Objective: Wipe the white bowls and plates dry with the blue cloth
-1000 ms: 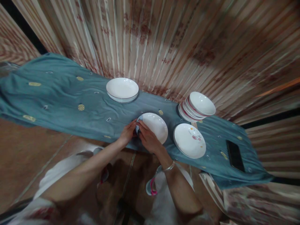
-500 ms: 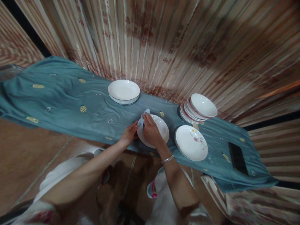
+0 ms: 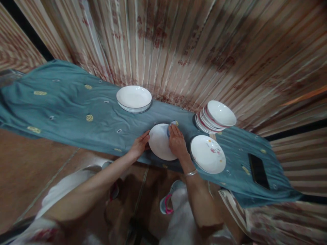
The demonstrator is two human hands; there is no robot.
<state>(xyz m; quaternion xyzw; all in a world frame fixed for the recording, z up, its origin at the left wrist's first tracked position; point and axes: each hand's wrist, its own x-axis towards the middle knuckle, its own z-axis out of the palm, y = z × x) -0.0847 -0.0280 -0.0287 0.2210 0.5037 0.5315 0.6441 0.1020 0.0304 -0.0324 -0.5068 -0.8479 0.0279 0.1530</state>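
Observation:
A white plate (image 3: 160, 144) is at the front edge of the cloth-covered table. My left hand (image 3: 140, 144) grips its left rim, fingers beneath and thumb near the edge. Across the right side of the plate lies my right hand (image 3: 177, 141), closed on a light blue cloth (image 3: 169, 130) that is pressed to the plate's surface. Most of the cloth is hidden under the fingers. Just to the right of this hand sits a stack of plates (image 3: 208, 154), the top one with small flowers printed on it.
Behind the plate stands a stack of dark-rimmed white plates (image 3: 134, 97). Leaning bowls (image 3: 221, 113) are stacked at the back right. A black phone (image 3: 259, 171) lies near the right end of the teal tablecloth (image 3: 68, 102). A pleated curtain (image 3: 158, 51) hangs behind the table.
My right hand has slid with the cloth from the plate's left side to its right side. My left hand still holds the left rim.

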